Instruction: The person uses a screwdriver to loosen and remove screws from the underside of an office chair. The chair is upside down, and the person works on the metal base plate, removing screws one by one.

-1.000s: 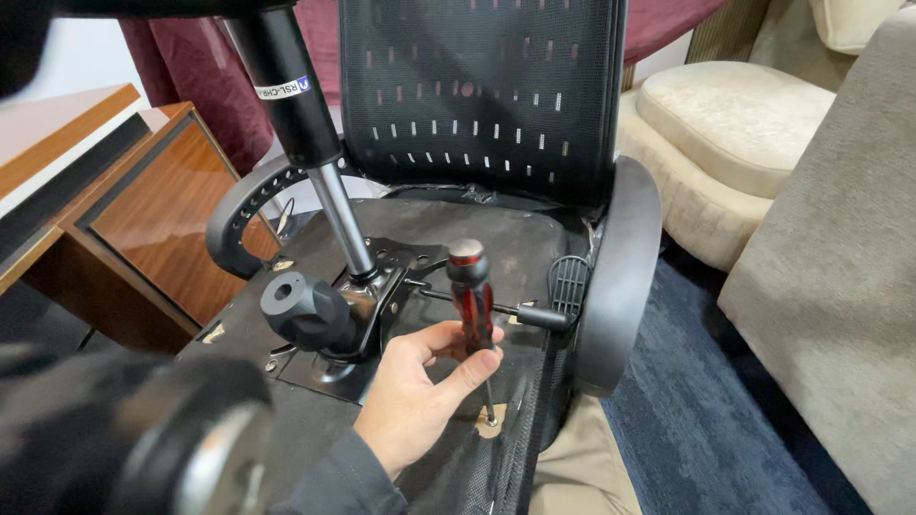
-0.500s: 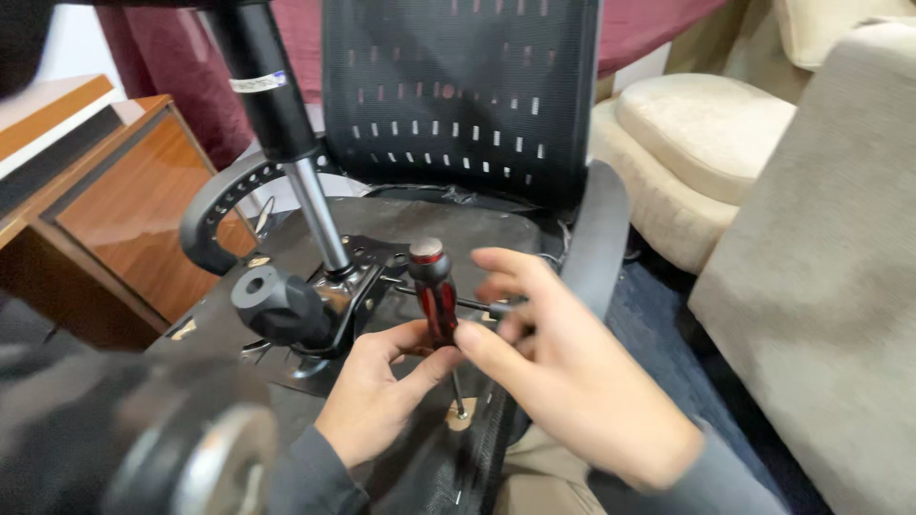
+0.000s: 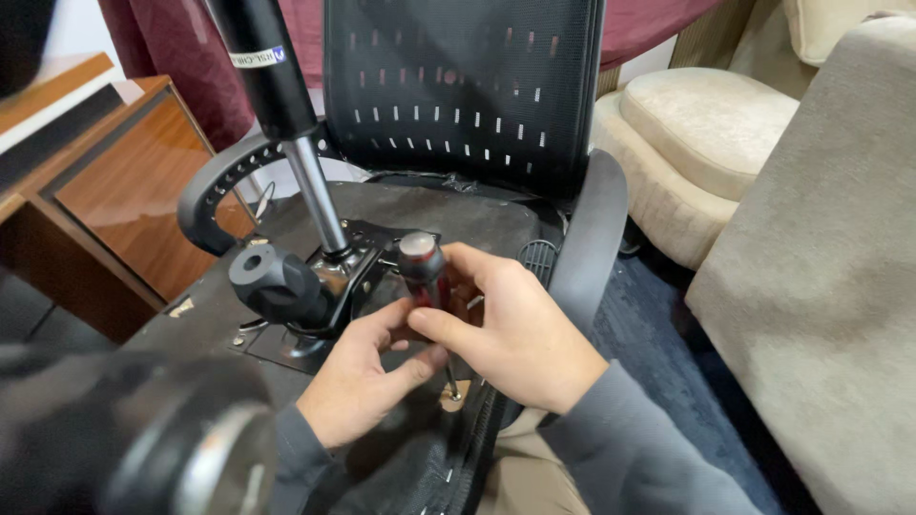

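An office chair lies upturned, the dark underside of its seat (image 3: 448, 215) facing up and its black mesh backrest (image 3: 458, 86) rising behind. A beige sofa arm (image 3: 821, 257) fills the right side, with a cream cushioned seat (image 3: 706, 114) beyond it, a wooden cabinet (image 3: 124, 200) at the left and dark blue carpet (image 3: 658, 353) below. A blurred chair caster (image 3: 191, 448) looms in the lower left corner. From the seat's metal mechanism plate (image 3: 353, 272) a black gas cylinder (image 3: 262, 67) with a shiny piston rod (image 3: 317, 195) points up and left, and a black adjustment knob (image 3: 272, 281) juts out beside it. Curved black armrests sit at either side, the left one (image 3: 210, 195) perforated, the right one (image 3: 587, 238) smooth.

Both of the person's hands meet on a screwdriver (image 3: 423, 267) with a red-and-black handle, standing nearly upright near the seat's front edge. The right hand (image 3: 515, 329) has its fingers wrapped around the handle from the right; the left hand (image 3: 367, 377) pinches the lower handle with fingers closed on it. The thin shaft runs down to a screw (image 3: 454, 394) in a pale mounting tab. The tip is seated on the screw, so driving seems under way; how far the screw has turned cannot be told
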